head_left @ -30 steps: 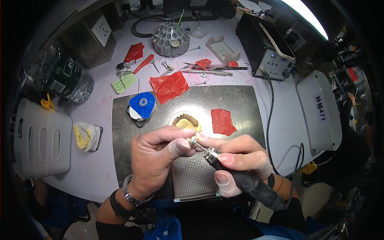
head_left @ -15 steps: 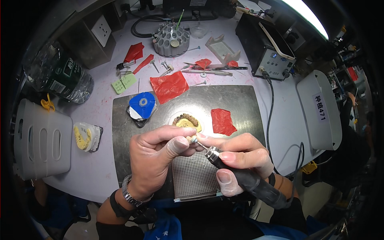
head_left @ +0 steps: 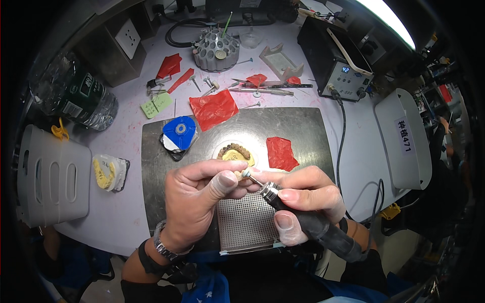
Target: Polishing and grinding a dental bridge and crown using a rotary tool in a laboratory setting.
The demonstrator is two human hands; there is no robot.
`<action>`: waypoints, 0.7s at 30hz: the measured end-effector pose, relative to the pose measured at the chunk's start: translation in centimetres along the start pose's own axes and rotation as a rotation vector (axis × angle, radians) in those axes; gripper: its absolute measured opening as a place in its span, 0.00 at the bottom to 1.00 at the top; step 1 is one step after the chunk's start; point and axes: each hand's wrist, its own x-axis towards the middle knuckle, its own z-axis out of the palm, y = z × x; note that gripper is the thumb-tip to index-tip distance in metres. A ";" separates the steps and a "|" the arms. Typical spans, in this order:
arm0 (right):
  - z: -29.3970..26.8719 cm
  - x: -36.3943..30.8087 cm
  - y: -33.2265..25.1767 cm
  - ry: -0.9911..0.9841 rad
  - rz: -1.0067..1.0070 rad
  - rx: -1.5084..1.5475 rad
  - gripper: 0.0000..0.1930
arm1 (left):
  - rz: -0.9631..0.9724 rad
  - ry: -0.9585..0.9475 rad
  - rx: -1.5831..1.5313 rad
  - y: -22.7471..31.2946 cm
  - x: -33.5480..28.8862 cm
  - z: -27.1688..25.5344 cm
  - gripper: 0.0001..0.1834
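My left hand (head_left: 194,194) is closed, pinching a small tooth-coloured dental piece (head_left: 239,175) between thumb and fingers; most of it is hidden by the fingertips. In my right hand (head_left: 316,192) is a black rotary handpiece (head_left: 316,224) with a metal collar, held like a pen. Its thin shank ends in a small light-blue grinding tip (head_left: 246,173), which is against or very close to the dental piece. The fingers of both hands meet there. Just beyond them lies a dental arch model (head_left: 237,151) in yellow and brown, partly covered by my left fingers.
Under my hands are a metal plate (head_left: 313,126) and a perforated grille (head_left: 247,224). A blue-topped holder (head_left: 180,132), red sheets (head_left: 282,154), a plaster model (head_left: 111,172) and a bur stand (head_left: 217,53) lie around. Grey bins (head_left: 53,177) flank the table; a control box (head_left: 336,65) stands back right.
The handpiece and its tip have shifted and turned slightly in my right hand. The lit display on the control box reads differently. My left hand stays almost still.
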 end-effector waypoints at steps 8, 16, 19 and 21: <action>0.2 -0.1 0.3 0.027 -0.009 0.039 0.16 | -0.028 -0.026 -0.088 0.0 0.0 0.0 0.14; 0.0 -0.1 0.1 0.016 -0.022 0.065 0.17 | -0.053 -0.040 -0.123 0.0 -0.1 -0.3 0.13; -0.2 0.0 -0.2 -0.006 0.015 0.052 0.17 | -0.052 -0.047 -0.135 -0.2 -0.1 -0.4 0.12; -0.2 0.0 -0.1 -0.004 0.005 0.075 0.17 | -0.056 -0.045 -0.149 -0.2 -0.1 -0.4 0.12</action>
